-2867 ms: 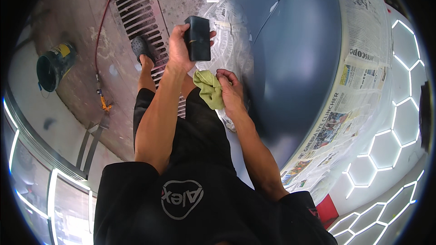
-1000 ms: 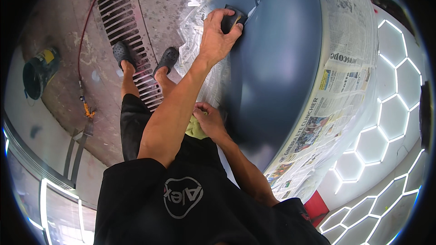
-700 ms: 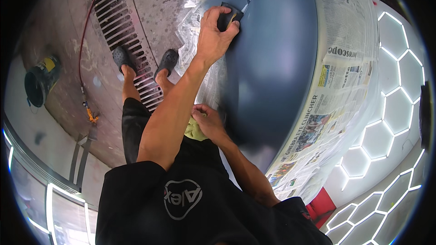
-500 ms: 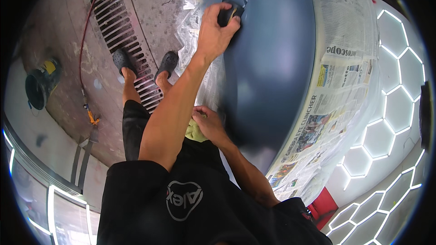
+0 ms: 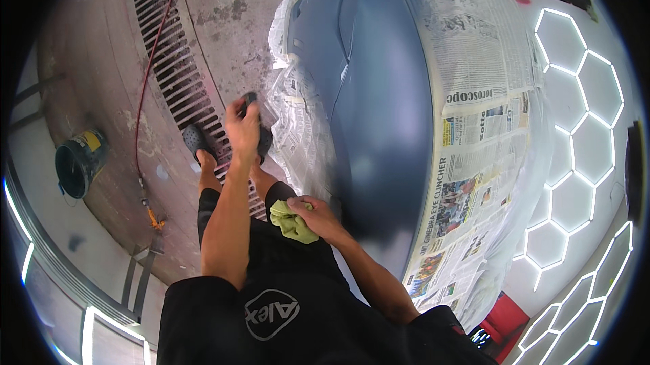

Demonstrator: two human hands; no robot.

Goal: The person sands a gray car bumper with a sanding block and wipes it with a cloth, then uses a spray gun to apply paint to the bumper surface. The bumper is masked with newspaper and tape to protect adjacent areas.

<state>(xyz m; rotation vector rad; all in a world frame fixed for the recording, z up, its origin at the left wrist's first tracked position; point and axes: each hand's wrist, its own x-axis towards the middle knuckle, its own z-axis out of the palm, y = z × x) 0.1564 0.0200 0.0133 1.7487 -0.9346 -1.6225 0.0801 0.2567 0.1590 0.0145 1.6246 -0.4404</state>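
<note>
My left hand is closed around a small dark pad, mostly hidden by the fingers. It hovers over the floor, left of the masked car body and apart from it. My right hand grips a crumpled yellow-green cloth close to my lap. To the right stands a smooth blue-grey car panel, curved, with a seam near its upper part. Newspaper and thin clear plastic cover the areas along its right side, and more masking paper hangs at its left edge.
A metal floor grate runs beneath my feet, in dark clogs. Across the floor lies a red hose with an orange-yellow end. A dark bucket sits at the left. Hexagonal lights line the right wall.
My left hand has come away from the panel, down and to the left, still with the dark pad. The cloth in my right hand now shows more fully, and the view has shifted.
</note>
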